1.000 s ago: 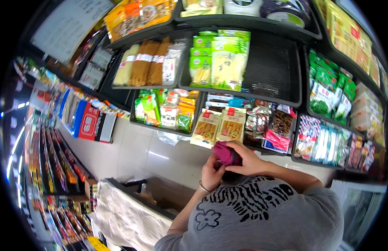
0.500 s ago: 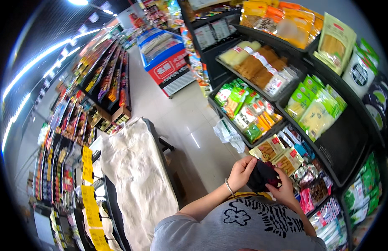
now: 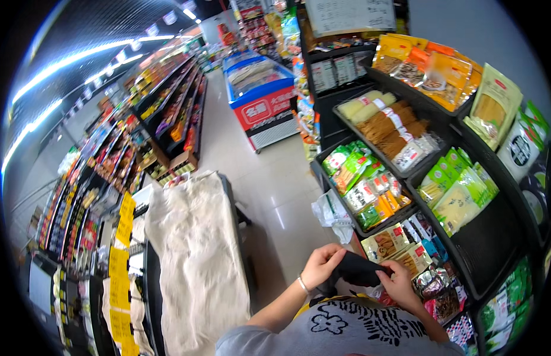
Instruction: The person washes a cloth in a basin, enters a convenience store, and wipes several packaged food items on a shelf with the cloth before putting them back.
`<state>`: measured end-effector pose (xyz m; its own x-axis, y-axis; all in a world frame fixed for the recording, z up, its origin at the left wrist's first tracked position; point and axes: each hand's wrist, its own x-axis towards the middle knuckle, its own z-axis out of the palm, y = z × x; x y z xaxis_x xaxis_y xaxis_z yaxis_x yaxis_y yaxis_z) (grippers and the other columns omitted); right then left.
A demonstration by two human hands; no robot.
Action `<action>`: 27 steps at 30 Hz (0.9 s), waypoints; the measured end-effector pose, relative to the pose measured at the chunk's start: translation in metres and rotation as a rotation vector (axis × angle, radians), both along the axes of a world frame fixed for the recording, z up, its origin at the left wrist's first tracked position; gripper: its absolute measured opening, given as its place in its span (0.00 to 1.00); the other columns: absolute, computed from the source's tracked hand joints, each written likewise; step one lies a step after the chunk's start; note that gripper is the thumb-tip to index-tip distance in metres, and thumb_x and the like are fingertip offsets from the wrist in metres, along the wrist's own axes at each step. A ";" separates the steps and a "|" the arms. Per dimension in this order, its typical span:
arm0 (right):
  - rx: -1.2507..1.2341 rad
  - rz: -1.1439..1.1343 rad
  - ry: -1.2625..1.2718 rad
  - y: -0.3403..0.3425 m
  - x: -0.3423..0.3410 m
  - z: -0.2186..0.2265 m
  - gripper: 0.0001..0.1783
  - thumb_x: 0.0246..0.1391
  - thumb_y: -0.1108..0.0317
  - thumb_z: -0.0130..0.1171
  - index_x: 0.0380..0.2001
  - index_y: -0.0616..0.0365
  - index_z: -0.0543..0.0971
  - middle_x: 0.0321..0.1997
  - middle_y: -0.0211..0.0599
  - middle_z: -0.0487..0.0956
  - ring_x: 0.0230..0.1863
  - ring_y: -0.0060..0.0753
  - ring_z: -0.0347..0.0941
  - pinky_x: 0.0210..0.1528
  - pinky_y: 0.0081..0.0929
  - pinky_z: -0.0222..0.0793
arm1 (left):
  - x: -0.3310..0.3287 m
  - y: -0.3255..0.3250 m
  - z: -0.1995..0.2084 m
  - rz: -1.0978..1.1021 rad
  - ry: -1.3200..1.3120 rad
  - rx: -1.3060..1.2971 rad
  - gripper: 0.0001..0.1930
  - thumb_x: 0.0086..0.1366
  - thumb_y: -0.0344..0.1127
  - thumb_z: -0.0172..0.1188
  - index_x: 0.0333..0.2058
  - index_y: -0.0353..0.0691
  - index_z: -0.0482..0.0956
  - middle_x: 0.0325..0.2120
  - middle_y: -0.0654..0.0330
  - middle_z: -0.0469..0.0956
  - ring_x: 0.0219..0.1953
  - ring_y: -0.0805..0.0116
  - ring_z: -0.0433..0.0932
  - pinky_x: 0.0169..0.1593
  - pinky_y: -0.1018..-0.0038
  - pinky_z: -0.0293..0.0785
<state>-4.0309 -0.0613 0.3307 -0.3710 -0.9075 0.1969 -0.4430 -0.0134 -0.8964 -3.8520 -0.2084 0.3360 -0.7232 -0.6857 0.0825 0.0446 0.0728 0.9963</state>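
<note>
A soft black piece, like folded cloth, is stretched between my two hands in front of my body. My left hand, with a bracelet at its wrist, pinches its left end between thumb and fingers. At the other end my right hand grips it, the thumb lying over its edge. Part of the black piece hangs below my left fingers. What kind of item it is does not show clearly. Just beyond my right hand, cream packets of dried food lie on the rack.
To my right rises a black rack with a tray of noodle bundles, green packets and orange bags. A beige cloth covers a stand on my left, beside yellow tags. A red and blue chest freezer stands ahead in the aisle.
The black piece was bunched with a dark red patch showing; now it is drawn out wider and looks all black. My hands have moved slightly lower and left in view.
</note>
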 end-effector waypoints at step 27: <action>0.034 0.448 -0.010 0.020 -0.006 -0.012 0.12 0.53 0.62 0.54 0.38 0.56 0.76 0.35 0.35 0.76 0.34 0.32 0.72 0.37 0.25 0.67 | -0.017 -0.044 -0.085 -0.107 0.173 0.520 0.15 0.64 0.33 0.44 0.47 0.34 0.67 0.39 0.56 0.74 0.41 0.63 0.74 0.44 0.68 0.72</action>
<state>-4.0372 -0.0412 0.3183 0.0585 -0.9850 0.1624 -0.3913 -0.1723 -0.9040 -3.8685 -0.2521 0.2505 -0.7969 -0.5913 -0.1236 0.1907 -0.4405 0.8773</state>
